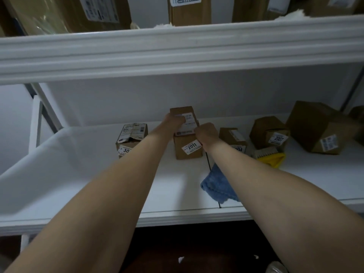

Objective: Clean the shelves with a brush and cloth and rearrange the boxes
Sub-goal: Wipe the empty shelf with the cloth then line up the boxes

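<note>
A tall cardboard box labelled 2011 (pixel 188 148) stands on the white shelf (pixel 78 174) in the middle. My left hand (pixel 174 121) grips its upper left side and my right hand (pixel 206 134) grips its upper right edge. A blue cloth (pixel 216 186) lies on the shelf just under my right forearm. A brush with pale bristles and a yellow body (pixel 269 156) lies to the right of it. A torn box labelled 30 (pixel 131 138) stands to the left of the held box.
Further boxes sit to the right: a small one (pixel 233 137) partly behind my right wrist, one labelled 2007 (pixel 269 133), and a large tilted one (pixel 319 127). The upper shelf (pixel 177 48) carries several big boxes. Dark floor lies below.
</note>
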Tool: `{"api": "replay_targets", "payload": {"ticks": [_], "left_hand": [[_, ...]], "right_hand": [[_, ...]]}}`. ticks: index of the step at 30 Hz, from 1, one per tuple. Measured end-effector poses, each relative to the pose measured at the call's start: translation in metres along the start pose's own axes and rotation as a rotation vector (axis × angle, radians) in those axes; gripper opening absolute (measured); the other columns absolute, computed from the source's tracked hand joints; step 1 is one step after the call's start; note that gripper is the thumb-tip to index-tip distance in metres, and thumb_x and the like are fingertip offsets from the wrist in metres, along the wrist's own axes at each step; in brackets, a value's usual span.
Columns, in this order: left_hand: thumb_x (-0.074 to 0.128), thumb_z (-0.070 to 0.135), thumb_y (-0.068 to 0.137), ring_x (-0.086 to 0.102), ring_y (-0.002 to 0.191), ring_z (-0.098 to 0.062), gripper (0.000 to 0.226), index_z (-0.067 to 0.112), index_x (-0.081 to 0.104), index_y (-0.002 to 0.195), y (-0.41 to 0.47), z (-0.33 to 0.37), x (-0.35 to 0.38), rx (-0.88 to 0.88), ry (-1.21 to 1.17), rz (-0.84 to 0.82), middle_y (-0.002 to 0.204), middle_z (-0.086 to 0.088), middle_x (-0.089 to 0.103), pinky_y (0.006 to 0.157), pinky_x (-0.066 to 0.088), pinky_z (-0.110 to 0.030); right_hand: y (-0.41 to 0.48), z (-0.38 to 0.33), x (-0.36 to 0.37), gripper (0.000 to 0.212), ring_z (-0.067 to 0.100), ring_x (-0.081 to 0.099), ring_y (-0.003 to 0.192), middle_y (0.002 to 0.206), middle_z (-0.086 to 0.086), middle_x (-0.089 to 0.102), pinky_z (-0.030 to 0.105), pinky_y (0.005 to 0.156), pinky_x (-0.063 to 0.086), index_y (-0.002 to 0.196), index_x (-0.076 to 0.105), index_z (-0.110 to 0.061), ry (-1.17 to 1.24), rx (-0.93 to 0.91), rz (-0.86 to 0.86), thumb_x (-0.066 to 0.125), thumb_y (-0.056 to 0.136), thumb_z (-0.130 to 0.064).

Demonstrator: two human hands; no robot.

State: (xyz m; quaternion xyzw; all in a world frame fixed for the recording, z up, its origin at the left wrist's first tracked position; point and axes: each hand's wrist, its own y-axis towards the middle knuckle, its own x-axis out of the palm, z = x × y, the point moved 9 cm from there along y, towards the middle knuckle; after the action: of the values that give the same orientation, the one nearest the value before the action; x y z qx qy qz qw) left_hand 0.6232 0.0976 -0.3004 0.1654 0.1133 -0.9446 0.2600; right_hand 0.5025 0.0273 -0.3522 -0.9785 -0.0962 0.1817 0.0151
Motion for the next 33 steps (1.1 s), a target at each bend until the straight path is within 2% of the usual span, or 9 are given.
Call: {"api": "replay_targets", "payload": {"ticks": [3,5,7,10,13,16,19,26,33], "left_hand": [[0.049,0.006,0.093,0.057,0.088,-0.024,0.012,0.004,0.061,0.093,-0.012,0.003,0.010,0.053,0.022,-0.036,0.102,-0.012,0.057,0.072,0.044,-0.025],[0.048,0.004,0.093,0.058,0.090,-0.024,0.018,0.001,0.062,0.104,-0.017,0.004,0.016,0.100,0.073,-0.059,0.110,-0.016,0.060,0.074,0.044,-0.025],[0.045,0.006,0.094,0.058,0.105,-0.028,0.030,0.001,0.059,0.120,-0.025,0.009,0.013,0.192,0.270,0.029,0.120,-0.017,0.060,0.075,0.042,-0.026],[0.045,0.010,0.094,0.061,0.097,-0.020,0.027,0.009,0.069,0.105,-0.055,0.029,0.013,0.435,0.479,0.235,0.110,-0.009,0.067,0.071,0.039,-0.022],[0.046,0.010,0.090,0.062,0.095,-0.023,0.021,0.012,0.067,0.092,-0.080,0.013,0.076,0.506,0.657,-0.093,0.095,-0.007,0.067,0.068,0.044,-0.024],[0.051,0.017,0.093,0.055,0.112,-0.031,0.031,0.006,0.057,0.121,-0.108,-0.034,0.136,0.509,0.918,-0.505,0.123,-0.016,0.059,0.090,0.044,-0.033],[0.057,0.021,0.090,0.053,0.112,-0.031,0.039,0.007,0.054,0.127,-0.122,-0.058,0.148,0.483,1.060,-0.689,0.127,-0.015,0.056,0.092,0.042,-0.034],[0.068,0.019,0.081,0.059,0.106,-0.030,0.041,0.008,0.062,0.120,-0.100,-0.079,0.073,0.189,1.145,-0.643,0.119,-0.012,0.061,0.095,0.049,-0.041],[0.053,0.026,0.093,0.044,0.127,-0.029,0.052,0.008,0.040,0.139,-0.077,-0.110,-0.013,0.061,1.218,-0.356,0.139,-0.012,0.044,0.103,0.036,-0.036]], "right_hand": [[-0.008,0.008,-0.005,0.033,0.018,0.052,0.059,0.070,0.006,0.052,0.022,0.036,0.036,0.066,0.044,-0.012,-0.045,0.026,-0.046,0.043,0.099,-0.014],[-0.016,0.009,-0.005,0.032,0.020,0.055,0.065,0.078,0.009,0.056,0.024,0.044,0.036,0.068,0.046,-0.011,-0.075,0.025,-0.082,0.040,0.100,-0.013],[-0.023,0.008,-0.011,0.028,0.024,0.060,0.080,0.093,0.010,0.057,0.023,0.056,0.042,0.083,0.056,-0.005,-0.188,0.000,-0.078,0.038,0.101,-0.016],[-0.031,0.006,-0.036,0.031,0.028,0.058,0.109,0.118,0.013,0.060,0.027,0.075,0.043,0.116,0.059,0.001,-0.344,-0.022,0.027,0.038,0.101,-0.016],[-0.040,0.006,-0.059,0.032,0.031,0.058,0.112,0.124,0.017,0.060,0.030,0.074,0.041,0.117,0.060,0.000,-0.467,-0.032,0.129,0.037,0.099,-0.013],[-0.045,0.007,-0.067,0.030,0.028,0.062,0.102,0.113,0.014,0.065,0.027,0.064,0.040,0.105,0.064,-0.002,-0.533,-0.051,0.186,0.037,0.099,-0.013],[-0.052,0.008,-0.065,0.027,0.028,0.062,0.096,0.108,0.014,0.065,0.026,0.057,0.043,0.098,0.064,-0.003,-0.534,-0.049,0.196,0.039,0.098,-0.014],[-0.072,-0.019,-0.021,0.029,0.028,0.060,0.107,0.119,0.011,0.062,0.036,0.089,0.052,0.113,0.064,-0.013,-0.486,-0.183,0.153,0.044,0.093,-0.013],[-0.097,-0.052,0.066,0.025,0.028,0.059,0.107,0.118,0.012,0.062,0.026,0.073,0.039,0.108,0.062,-0.011,-0.436,-0.306,-0.093,0.040,0.097,-0.011]]}}
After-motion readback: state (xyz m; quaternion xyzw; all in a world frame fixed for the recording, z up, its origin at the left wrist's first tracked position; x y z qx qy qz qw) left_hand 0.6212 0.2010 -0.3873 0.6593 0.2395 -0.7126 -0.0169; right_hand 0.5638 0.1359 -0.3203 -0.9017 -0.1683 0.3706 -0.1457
